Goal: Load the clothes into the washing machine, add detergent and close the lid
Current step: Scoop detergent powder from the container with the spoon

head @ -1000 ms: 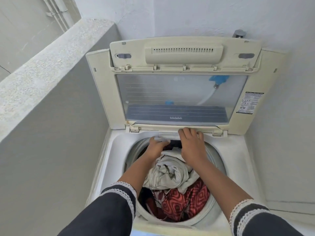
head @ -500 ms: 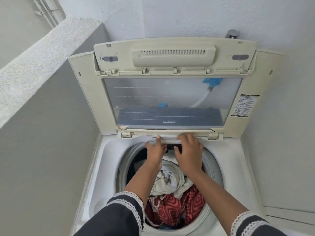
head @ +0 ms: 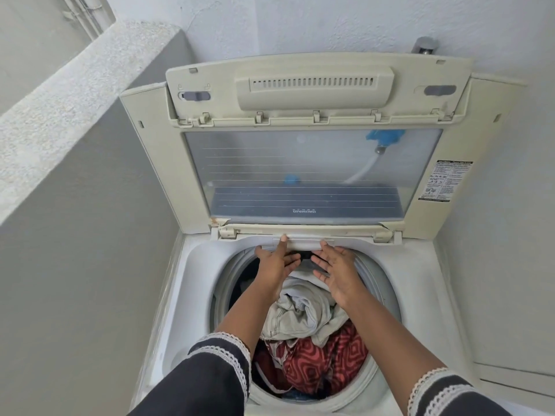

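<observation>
A white top-loading washing machine stands before me with its cream lid raised upright against the wall. Its drum holds a pale grey garment on top of red patterned cloth. A small white drawer or flap sits at the back rim of the drum. My left hand reaches over the drum with a fingertip on the flap's front edge. My right hand hovers just right of it, fingers spread, holding nothing. No detergent container is in view.
A grey half-wall with a rough concrete ledge runs along the left, close to the machine. White walls close in behind and to the right. A tap sticks out above the lid, and a blue hose fitting shows through the lid's window.
Both hands have loosened from the flap at the drum's back rim. The right hand has pulled back and spread its fingers. The left keeps a fingertip on it.
</observation>
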{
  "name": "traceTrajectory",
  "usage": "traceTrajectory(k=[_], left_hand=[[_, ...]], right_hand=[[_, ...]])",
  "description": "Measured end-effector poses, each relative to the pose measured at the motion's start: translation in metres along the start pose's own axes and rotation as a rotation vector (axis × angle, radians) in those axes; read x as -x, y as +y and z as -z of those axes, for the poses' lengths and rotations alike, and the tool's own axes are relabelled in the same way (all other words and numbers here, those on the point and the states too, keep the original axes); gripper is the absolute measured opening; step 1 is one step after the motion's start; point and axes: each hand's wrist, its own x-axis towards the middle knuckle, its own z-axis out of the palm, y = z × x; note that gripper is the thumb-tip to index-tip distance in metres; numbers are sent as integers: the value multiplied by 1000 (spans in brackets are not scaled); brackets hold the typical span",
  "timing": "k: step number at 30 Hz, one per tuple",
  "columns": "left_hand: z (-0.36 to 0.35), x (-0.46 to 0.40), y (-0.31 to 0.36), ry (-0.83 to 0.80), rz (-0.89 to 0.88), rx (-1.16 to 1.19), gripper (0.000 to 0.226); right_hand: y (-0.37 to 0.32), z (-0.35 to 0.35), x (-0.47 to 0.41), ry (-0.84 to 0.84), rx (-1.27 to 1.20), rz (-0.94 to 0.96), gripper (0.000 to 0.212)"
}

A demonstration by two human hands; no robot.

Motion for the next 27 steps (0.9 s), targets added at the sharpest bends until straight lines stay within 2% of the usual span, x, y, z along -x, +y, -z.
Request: traceTrajectory(k=[4, 9, 11, 15, 23, 25, 27], left_hand=[[1, 1, -1, 29, 3, -51, 102], [6, 9, -8, 12, -11, -57, 99], [10, 11, -9, -16, -3, -33, 97], [15, 15, -15, -51, -4, -64, 87], [21, 19, -22, 13, -60, -153, 57], [20, 20, -21, 18, -53, -186, 56], [21, 23, -17, 11, -31, -232, 63]], right_hand=[[1, -4, -4, 6, 20, -2, 52], [14, 2, -6, -48, 58, -2, 65], [17, 7, -6, -54, 76, 16, 62], [21, 13, -3, -51, 107, 45, 48], [19, 11, 2, -32, 131, 104, 48], [18, 12, 5, -55, 163, 98, 53], [17, 16, 8, -63, 195, 75, 68]])
